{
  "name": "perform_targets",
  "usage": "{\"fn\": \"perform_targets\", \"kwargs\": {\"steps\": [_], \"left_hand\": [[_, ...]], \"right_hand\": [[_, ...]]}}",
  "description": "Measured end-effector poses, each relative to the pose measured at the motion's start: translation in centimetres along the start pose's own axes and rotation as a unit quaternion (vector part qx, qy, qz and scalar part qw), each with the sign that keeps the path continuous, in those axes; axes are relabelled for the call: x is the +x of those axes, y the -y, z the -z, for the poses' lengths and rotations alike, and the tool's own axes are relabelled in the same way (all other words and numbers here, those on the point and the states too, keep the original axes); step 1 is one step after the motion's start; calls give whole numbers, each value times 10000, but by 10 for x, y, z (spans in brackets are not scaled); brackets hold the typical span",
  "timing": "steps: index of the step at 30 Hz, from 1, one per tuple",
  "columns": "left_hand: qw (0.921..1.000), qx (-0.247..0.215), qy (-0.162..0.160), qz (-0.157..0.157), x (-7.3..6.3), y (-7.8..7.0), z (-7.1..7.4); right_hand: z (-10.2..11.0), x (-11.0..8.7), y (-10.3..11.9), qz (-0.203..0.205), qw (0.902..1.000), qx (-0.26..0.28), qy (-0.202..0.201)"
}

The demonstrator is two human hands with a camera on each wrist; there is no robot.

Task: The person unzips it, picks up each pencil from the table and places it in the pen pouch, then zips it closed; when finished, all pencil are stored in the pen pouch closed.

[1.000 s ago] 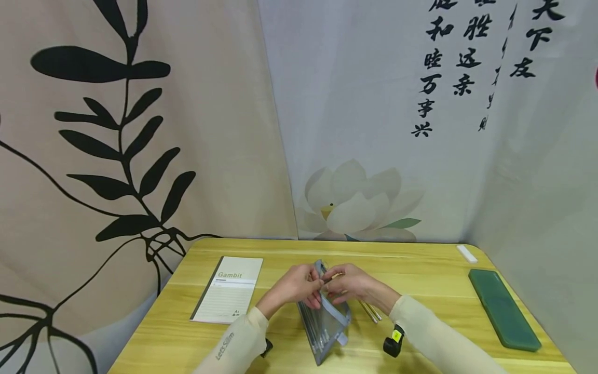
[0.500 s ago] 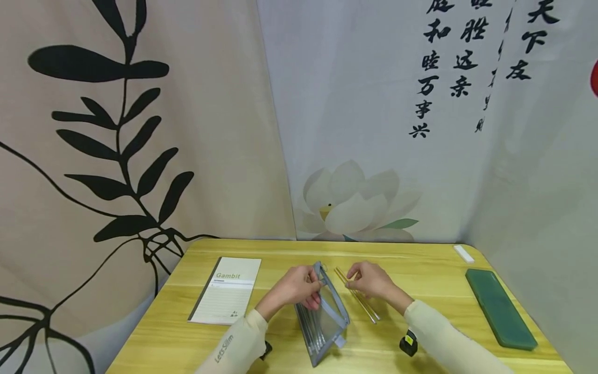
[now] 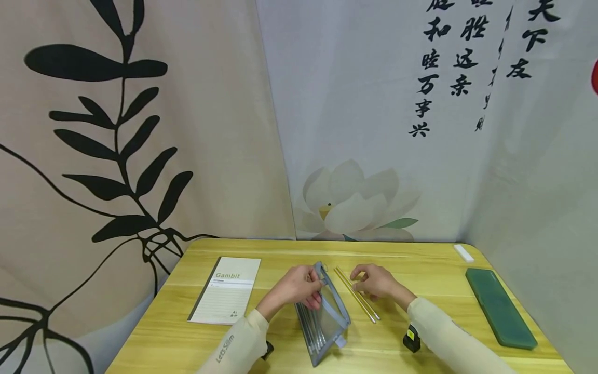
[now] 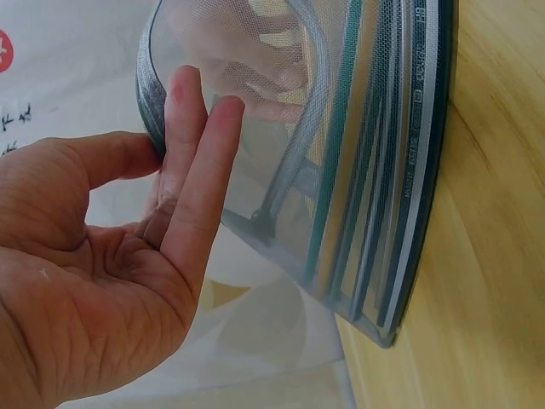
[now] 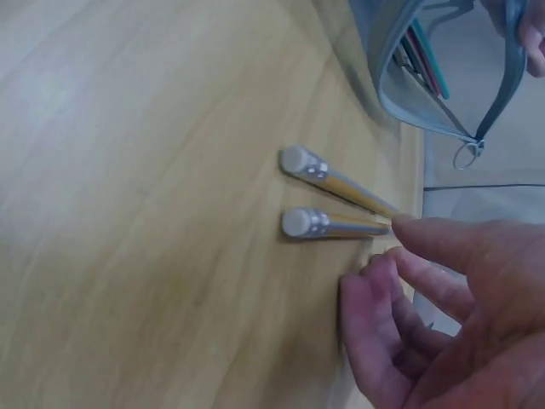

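Observation:
My left hand [image 3: 301, 288] pinches the rim of a grey mesh zip pencil pouch [image 3: 322, 327] between thumb and fingers. The pouch stands with its mouth spread, and several pencils [image 4: 375, 153] show through its mesh in the left wrist view. Two yellow pencils [image 3: 357, 295] with white erasers lie side by side on the table, right of the pouch. My right hand [image 3: 376, 283] hovers beside them with loosely bent fingers. In the right wrist view its thumb tip overlaps the pencils' far ends; contact there cannot be told.
A notebook [image 3: 226, 291] lies to the left on the wooden table [image 3: 280, 252]. At the right are a green case [image 3: 501, 307] and a small white block [image 3: 463, 253]. Printed cloth [image 3: 224, 130] hangs behind the table.
My right hand has left the pouch's mouth and moved right to the two pencils, then slightly further right. The left hand keeps its hold on the pouch.

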State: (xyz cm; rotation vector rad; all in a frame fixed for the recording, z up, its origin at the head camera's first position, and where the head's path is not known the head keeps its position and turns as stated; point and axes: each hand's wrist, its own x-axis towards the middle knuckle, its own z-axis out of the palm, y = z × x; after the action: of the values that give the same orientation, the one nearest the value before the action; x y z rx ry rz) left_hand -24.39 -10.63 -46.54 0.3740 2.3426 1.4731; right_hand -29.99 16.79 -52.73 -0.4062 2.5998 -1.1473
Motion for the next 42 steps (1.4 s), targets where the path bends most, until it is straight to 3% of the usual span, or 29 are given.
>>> {"fn": "perform_targets", "kwargs": {"steps": [11, 18, 32, 42], "left_hand": [[10000, 41, 23, 53, 1, 0, -2], [10000, 54, 45, 53, 4, -3, 7], [10000, -36, -31, 8, 6, -3, 16], [9999, -124, 39, -4, 6, -2, 15]], "right_hand": [[-3, 2, -2, -53, 9995, -260, -155], [-2, 6, 0, -110, 9989, -420, -159], [2, 6, -2, -28, 9994, -352, -53], [-1, 3, -3, -69, 9987, -444, -226]]}}
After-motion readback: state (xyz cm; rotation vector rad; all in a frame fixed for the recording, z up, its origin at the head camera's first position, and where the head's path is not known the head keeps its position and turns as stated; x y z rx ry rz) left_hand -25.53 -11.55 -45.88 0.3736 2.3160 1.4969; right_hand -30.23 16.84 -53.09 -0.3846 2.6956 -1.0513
